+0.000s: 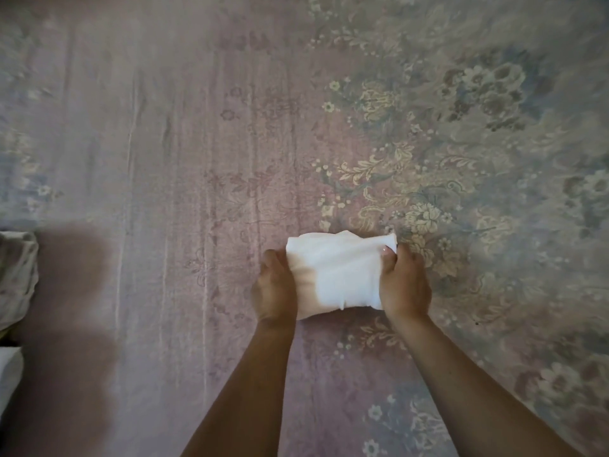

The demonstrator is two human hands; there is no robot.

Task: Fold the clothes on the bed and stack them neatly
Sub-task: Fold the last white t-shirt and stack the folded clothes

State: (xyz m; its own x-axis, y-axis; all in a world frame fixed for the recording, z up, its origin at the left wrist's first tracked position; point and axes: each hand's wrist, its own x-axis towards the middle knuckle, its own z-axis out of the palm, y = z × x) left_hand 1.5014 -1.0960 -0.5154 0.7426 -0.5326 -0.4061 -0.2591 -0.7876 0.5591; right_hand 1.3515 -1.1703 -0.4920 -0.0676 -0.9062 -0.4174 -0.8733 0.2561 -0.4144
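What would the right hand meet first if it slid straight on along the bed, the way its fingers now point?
The right hand holds the folded white cloth and points up the picture. Ahead lies only the flowered bedspread; the way looks free as far as the picture shows.

Both bare forearms reach forward. The left hand (276, 286) grips the left end of the folded white cloth bundle (339, 272); the right hand (404, 282) grips its right end, thumb on top.
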